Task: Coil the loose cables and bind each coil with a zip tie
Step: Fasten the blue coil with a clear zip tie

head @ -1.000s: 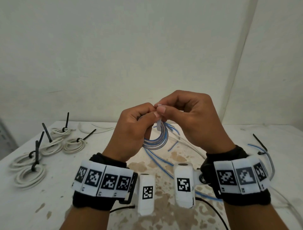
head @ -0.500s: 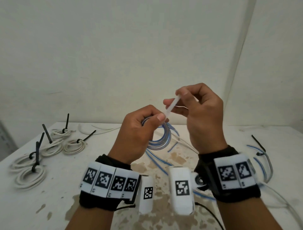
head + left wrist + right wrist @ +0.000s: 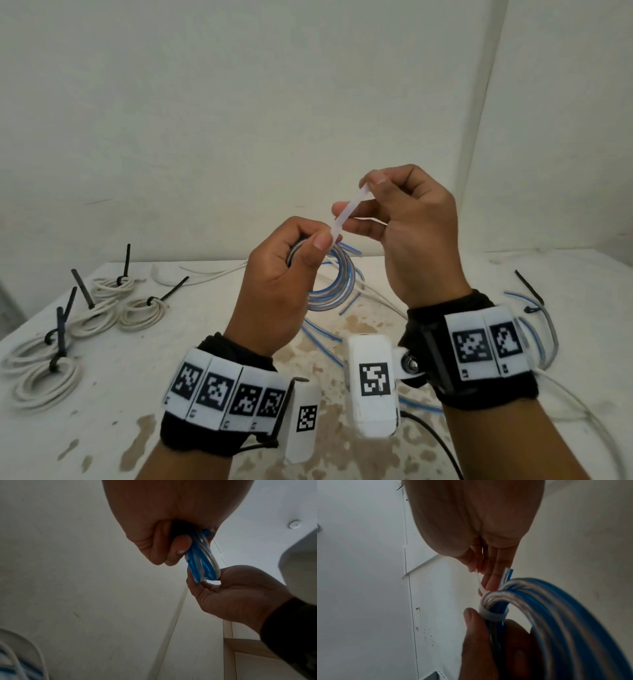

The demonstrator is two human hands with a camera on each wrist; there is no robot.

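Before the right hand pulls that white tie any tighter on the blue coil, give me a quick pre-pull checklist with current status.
1. Left hand grips the blue coil: ok.
2. White zip tie wraps around the whole bundle: ok.
3. Right hand pinches the tie's tail: ok.
4. Tail passed through the tie's head: cannot tell, the left thumb hides it.
5. Loop snug on the strands: cannot tell.
6. Coil lifted off the table, away from the bound white coils: ok.

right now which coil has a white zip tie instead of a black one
The blue-and-clear coil held up in the left hand; the right hand pulls its white zip tie. The white coils on the table carry black ties.
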